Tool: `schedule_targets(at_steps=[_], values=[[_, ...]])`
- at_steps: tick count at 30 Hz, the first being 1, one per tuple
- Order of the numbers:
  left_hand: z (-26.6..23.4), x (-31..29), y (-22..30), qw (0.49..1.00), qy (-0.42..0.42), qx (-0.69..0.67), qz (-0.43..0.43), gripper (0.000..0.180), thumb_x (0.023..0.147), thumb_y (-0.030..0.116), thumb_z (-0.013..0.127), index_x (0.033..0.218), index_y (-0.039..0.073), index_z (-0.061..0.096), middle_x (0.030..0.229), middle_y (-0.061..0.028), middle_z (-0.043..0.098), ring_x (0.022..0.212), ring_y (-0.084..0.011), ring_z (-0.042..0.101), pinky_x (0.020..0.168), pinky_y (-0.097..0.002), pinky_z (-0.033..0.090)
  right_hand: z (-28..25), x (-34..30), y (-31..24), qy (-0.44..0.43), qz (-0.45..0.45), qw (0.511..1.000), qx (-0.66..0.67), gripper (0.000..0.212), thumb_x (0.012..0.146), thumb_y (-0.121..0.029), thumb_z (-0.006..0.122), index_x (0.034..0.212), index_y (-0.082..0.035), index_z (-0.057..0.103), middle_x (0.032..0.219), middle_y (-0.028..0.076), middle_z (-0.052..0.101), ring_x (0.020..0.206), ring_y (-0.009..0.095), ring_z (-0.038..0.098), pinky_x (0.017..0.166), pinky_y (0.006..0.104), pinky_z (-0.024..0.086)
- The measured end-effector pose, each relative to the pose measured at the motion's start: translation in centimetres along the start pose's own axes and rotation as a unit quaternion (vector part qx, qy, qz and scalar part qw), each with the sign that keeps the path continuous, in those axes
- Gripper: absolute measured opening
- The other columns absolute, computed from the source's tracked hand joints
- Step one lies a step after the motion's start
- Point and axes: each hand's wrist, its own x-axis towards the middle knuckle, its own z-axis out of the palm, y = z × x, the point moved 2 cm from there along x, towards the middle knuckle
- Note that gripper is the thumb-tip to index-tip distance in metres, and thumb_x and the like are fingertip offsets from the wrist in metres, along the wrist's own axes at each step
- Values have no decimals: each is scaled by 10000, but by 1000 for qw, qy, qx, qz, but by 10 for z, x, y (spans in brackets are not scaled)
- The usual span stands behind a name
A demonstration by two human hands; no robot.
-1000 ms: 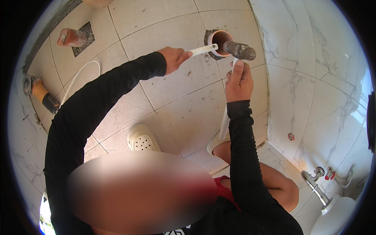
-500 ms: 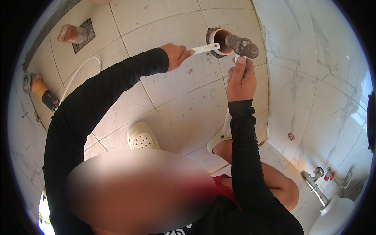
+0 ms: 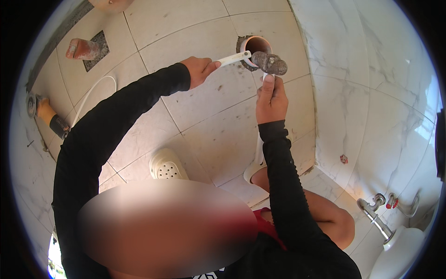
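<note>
My left hand (image 3: 199, 72) is closed around a white bar (image 3: 233, 58) with a hole near its far end. That end lies over the near left rim of an orange pipe (image 3: 259, 43) set in a rough cutout in the floor. In my closed right hand (image 3: 272, 103) is a hammer (image 3: 270, 63), held with the thumb along its white handle close to the head. The grimy, rounded head covers the near right part of the pipe's mouth, close beside the bar's tip. Whether head and bar touch, I cannot tell.
On the tiled floor (image 3: 204, 135), a second orange pipe piece (image 3: 82, 49) stands by a square cutout at far left. A yellow and black angle grinder (image 3: 49, 115) with a white cord (image 3: 95, 88) lies at left. Right are a marbled wall (image 3: 341, 93), chrome pipe (image 3: 375, 218) and white basin (image 3: 399, 253).
The hammer head has moved left and nearer to me, closer to the bar's tip. The bar has shifted slightly left. The whole view has also shifted a little.
</note>
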Motion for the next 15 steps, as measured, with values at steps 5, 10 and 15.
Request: schedule_targets(at_steps=[5,10,15], values=[[5,0,1,1000,-21,2,-7,629,1059,535,244,879,24,564,648,-163,570,618,-345,579,660,-421,487,1,-2,4,15,-2,998,63,460,1036,-466,471,978,-17,552,637,-43,406,546,39,361,494,217,303],[9,3,2,999,-9,46,-3,637,1061,536,234,877,28,572,608,-153,552,542,-326,556,590,-424,487,2,-2,8,16,5,996,83,468,1033,-478,470,974,-21,547,634,-46,395,544,37,358,482,217,302],[10,5,1,999,-3,54,-1,632,1063,528,241,880,25,578,595,-155,551,520,-321,556,564,-419,489,1,-2,8,6,7,997,83,475,1033,-483,467,975,-18,546,635,-44,398,542,38,360,482,216,305]])
